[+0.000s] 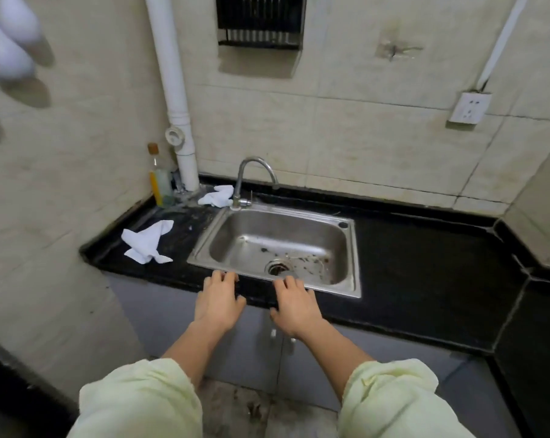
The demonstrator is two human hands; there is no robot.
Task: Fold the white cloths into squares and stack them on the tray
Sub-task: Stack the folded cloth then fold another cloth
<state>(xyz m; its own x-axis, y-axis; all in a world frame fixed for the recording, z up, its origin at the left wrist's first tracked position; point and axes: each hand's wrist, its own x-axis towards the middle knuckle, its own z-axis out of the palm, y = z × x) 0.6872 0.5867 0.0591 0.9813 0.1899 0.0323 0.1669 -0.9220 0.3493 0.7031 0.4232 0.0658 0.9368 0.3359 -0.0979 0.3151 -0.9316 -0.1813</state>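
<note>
Two spread hands, left (220, 298) and right (295, 306), rest on the black counter (425, 279) by the sink (356, 257).

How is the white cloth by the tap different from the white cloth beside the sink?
The back cloth sits by the tap and white pipe; the front cloth lies left of the sink, nearer the counter edge. The back cloth is bunched in a small heap; the front cloth is spread flatter with pointy corners. Both are white and not folded yet.
</note>
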